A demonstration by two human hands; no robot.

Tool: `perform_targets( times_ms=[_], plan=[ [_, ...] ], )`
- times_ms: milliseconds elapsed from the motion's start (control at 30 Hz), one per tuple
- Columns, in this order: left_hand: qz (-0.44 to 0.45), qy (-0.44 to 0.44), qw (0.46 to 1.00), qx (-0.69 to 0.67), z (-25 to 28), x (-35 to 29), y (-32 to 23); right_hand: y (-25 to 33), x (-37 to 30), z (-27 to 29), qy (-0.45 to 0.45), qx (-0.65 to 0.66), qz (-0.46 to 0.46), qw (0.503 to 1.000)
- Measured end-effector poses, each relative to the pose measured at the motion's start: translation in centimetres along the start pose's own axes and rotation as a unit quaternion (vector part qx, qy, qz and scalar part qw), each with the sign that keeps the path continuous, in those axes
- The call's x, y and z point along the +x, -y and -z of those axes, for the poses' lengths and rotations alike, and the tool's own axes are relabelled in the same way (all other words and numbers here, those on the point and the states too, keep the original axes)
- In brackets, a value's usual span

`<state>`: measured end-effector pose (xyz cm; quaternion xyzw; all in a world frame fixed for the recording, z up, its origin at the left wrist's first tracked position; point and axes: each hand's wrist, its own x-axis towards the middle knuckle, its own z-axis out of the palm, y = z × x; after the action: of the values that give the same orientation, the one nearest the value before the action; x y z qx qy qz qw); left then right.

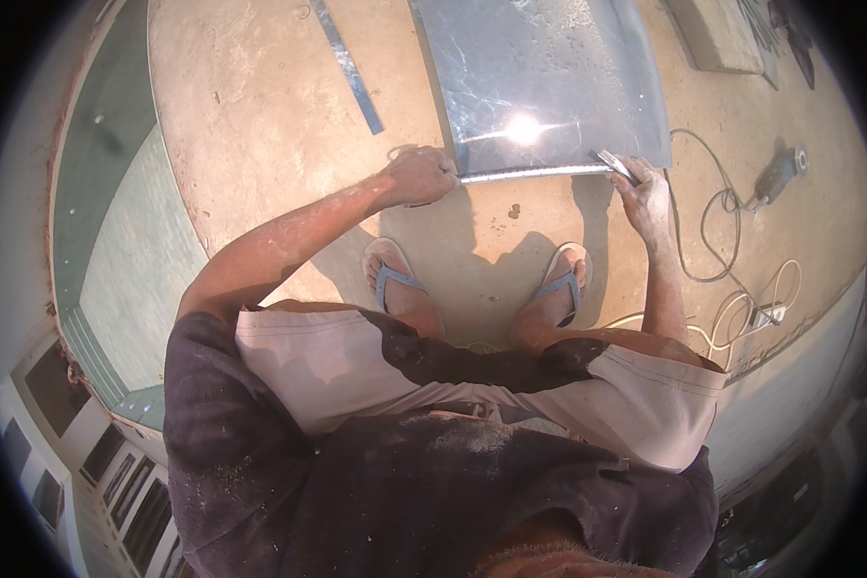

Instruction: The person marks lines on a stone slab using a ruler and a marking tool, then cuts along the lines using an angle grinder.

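A large grey slab (559, 82) with a glossy face lies on the floor in front of me, the sun glaring off its near part. Along its near edge runs a narrow pale measuring strip (535, 174) with fine marks, a ruler or a tape. My left hand (422, 177) is closed around the strip's left end at the slab's near left corner. At the other end, my right hand (643, 197) is closed, with a small whitish stick-like piece (615, 166) between thumb and fingers. Whether that hand also grips the strip is hard to tell.
A thin dark strip (350, 69) lies left of the slab. To the right are a corded power tool (782, 175), looped cables (708, 231) and a socket block (768, 316). A thick pale block (718, 43) lies far right. My sandalled feet (395, 275) stand below the slab's edge.
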<state>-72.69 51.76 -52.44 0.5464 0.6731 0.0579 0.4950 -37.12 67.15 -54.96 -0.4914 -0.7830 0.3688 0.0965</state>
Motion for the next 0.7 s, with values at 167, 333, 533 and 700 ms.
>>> perform_targets(
  times_ms=[167,333,533,700],
  plan=[
    [-0.009,-0.02,1.0,-0.01,-0.6,0.2,0.4,-0.1,-0.2,-0.1,-0.014,0.002,-0.006,1.0],
    [-0.029,-0.048,0.998,-0.031,-1.1,0.3,0.8,-0.3,-0.1,-0.2,-0.018,-0.016,0.015,1.0],
    [-0.026,-0.022,0.999,-0.009,-0.8,0.5,0.3,-0.5,-0.6,-0.8,-0.056,-0.003,0.025,0.998],
    [-0.089,-0.037,0.995,0.026,-0.7,0.2,0.4,2.0,-1.7,0.4,-0.026,0.012,-0.059,0.998]
  ],
)
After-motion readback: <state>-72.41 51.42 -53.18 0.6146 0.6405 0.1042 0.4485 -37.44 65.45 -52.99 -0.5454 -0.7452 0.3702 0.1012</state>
